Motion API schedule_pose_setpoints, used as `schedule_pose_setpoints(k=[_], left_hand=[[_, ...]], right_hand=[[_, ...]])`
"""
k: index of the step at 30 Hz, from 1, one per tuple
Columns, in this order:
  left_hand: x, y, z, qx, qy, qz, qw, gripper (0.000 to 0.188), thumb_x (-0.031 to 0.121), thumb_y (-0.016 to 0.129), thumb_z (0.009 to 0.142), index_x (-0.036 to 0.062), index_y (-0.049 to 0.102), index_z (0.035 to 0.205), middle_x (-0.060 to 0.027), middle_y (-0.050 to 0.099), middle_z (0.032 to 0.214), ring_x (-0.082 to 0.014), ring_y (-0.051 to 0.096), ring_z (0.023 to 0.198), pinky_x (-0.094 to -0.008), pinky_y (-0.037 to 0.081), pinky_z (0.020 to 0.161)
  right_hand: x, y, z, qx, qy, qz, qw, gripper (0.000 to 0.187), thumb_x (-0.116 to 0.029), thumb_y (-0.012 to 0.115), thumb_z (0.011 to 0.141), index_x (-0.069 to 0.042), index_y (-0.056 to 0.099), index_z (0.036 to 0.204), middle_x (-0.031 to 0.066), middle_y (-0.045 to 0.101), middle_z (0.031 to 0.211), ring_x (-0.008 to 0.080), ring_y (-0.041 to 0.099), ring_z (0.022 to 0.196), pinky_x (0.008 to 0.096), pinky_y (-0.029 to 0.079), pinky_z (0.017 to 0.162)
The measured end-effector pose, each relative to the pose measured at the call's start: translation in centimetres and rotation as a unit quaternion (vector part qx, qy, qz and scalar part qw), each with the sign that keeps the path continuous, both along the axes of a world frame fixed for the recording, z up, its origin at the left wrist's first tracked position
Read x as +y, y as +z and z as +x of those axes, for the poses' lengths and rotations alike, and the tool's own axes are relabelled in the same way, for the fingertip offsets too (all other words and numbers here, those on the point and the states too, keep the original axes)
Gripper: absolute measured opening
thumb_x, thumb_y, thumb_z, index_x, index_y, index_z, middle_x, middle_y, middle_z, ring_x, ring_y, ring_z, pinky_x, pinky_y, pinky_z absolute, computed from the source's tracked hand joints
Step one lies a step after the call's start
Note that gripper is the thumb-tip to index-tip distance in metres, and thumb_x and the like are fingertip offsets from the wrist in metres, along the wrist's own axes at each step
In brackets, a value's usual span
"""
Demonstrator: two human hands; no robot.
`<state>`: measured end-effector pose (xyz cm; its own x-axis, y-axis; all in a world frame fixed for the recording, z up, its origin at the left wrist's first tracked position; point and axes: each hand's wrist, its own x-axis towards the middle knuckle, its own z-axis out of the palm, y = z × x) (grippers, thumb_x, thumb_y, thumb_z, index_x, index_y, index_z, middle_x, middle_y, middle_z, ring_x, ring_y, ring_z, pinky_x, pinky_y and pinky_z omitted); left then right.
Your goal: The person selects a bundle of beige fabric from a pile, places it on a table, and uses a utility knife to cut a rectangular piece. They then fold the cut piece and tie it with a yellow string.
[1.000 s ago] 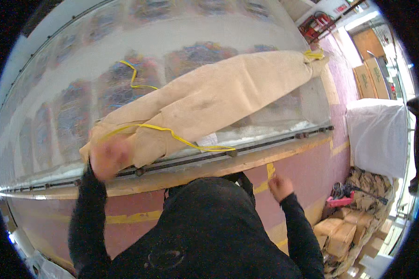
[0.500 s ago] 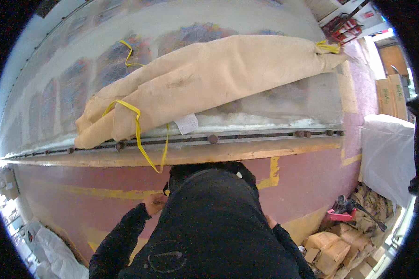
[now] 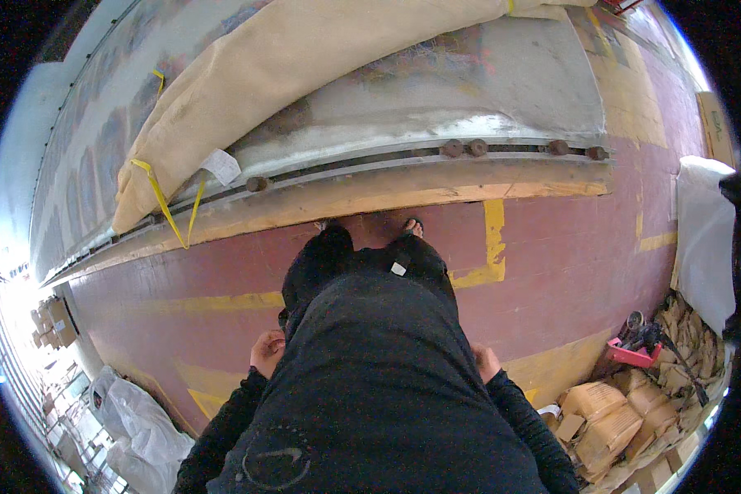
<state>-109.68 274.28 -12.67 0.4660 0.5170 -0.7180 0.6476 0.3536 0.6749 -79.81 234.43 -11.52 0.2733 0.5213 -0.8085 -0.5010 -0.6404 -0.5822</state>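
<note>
My left hand (image 3: 267,352) hangs beside my left hip, its fingers loosely curled, with nothing seen in it. My right hand (image 3: 486,362) hangs at the other hip; my black shirt hides most of its fingers. Neither touches the long beige cloth bundle (image 3: 247,74), which lies beyond me, across a wide, plastic-covered table (image 3: 535,82). A yellow strap (image 3: 166,210) loops from the bundle's near left end over the table's front edge. Beside it is a white paper label (image 3: 221,167) with writing.
A wooden beam (image 3: 387,191) with round bolt heads above it runs along the table's front. My feet stand close to it on the red floor (image 3: 560,255). At right are a pink tray (image 3: 634,354) of tools and brown cartons (image 3: 605,416). Plastic sheeting (image 3: 140,424) is at left.
The view has shifted, so the bundle and table edge sit higher in the picture. My feet now show, and more of my right hand. Both hands stay low at my sides.
</note>
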Motion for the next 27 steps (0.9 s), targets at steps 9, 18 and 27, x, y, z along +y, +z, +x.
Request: schedule_pose_setpoints(k=[9,18,27], left_hand=[[-6.2,3.7,0.5,0.036,-0.113,0.084,0.989,0.021,-0.002,0.054,0.085,0.001,0.059,0.105,-0.0041,0.062,0.094,-0.0105,0.057,0.087,-0.0231,0.045,0.073],[-12.6,-2.7,-5.1,-0.219,0.148,-0.136,0.955,0.021,-0.001,0.057,0.087,0.0006,0.058,0.109,-0.0032,0.062,0.103,-0.0127,0.056,0.095,-0.0259,0.044,0.085],[-15.4,-4.9,-5.5,-0.114,0.118,-0.177,0.97,0.027,0.003,0.06,0.087,0.0014,0.059,0.114,-0.004,0.062,0.112,-0.0157,0.057,0.1,-0.0318,0.046,0.089]], right_hand=[[-1.5,1.8,2.1,0.007,-0.085,0.029,0.996,0.032,-0.009,0.066,0.077,0.004,0.062,0.105,0.0093,0.068,0.096,0.0141,0.06,0.089,0.029,0.048,0.079],[-8.9,-4.4,2.4,0.022,-0.012,0.03,0.999,0.014,-0.007,0.061,0.079,0.005,0.066,0.084,0.0069,0.068,0.076,0.0115,0.057,0.069,0.0285,0.046,0.061],[-14.3,-11.9,3.7,0.059,0.221,0.08,0.97,0.031,-0.007,0.063,0.079,0.007,0.053,0.105,0.0128,0.063,0.104,0.0217,0.06,0.088,0.0327,0.049,0.079]])
